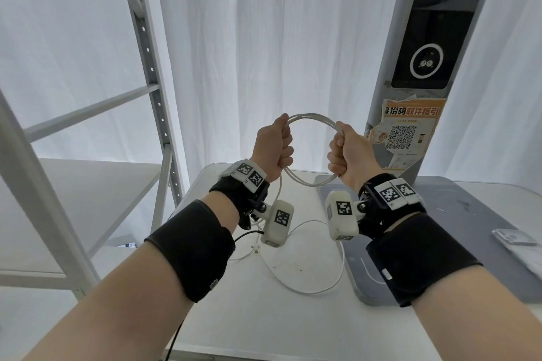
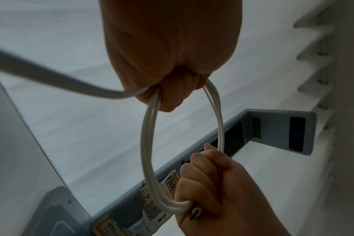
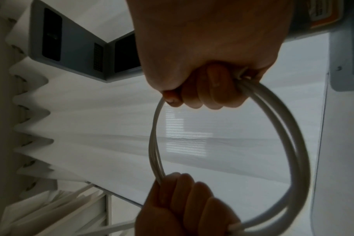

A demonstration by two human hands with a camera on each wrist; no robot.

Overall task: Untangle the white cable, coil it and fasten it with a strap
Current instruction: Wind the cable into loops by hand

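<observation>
The white cable [image 1: 311,117] forms a round coil of a few turns held up above the table. My left hand [image 1: 274,146] grips the coil's left side in a fist, and my right hand [image 1: 344,152] grips its right side in a fist. In the left wrist view the coil [image 2: 147,151] runs from my left hand [image 2: 172,63] down to my right hand [image 2: 208,183]. In the right wrist view the coil [image 3: 293,143] spans between my right hand [image 3: 208,63] and left hand [image 3: 178,207]. The cable's loose tail [image 1: 308,287] hangs from my left fist and lies looped on the table. No strap is visible.
A white table [image 1: 249,316] lies below. A grey mat [image 1: 469,214] covers its right part, with a flat clear packet [image 1: 519,240] on it. A grey pillar with a screen and an orange sticker [image 1: 410,132] stands behind. A white metal shelf rack [image 1: 88,155] stands left.
</observation>
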